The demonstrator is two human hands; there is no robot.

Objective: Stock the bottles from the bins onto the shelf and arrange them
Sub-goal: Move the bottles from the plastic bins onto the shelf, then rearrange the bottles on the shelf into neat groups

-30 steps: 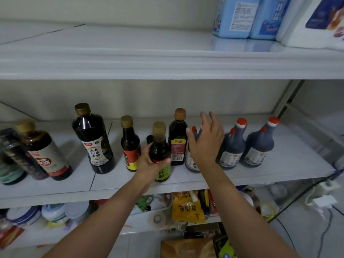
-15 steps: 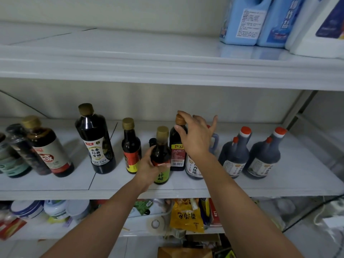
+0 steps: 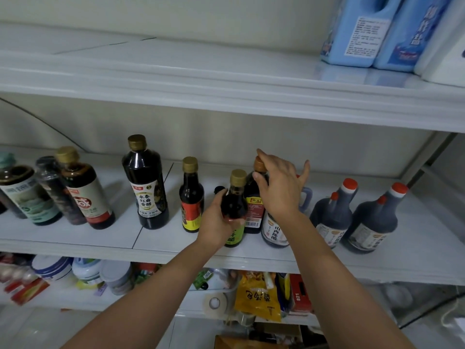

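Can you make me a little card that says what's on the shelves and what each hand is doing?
Place: white middle shelf with dark sauce bottles
Left hand: grips the green-label bottle
Right hand: pinches the top of the brown-capped bottle
Right end: two red-capped jugs, upright, side by side
Top shelf: blue jugs

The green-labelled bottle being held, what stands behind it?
A small black cap peeks out behind the green-labelled bottle; the left hand covers whatever lies below that cap.
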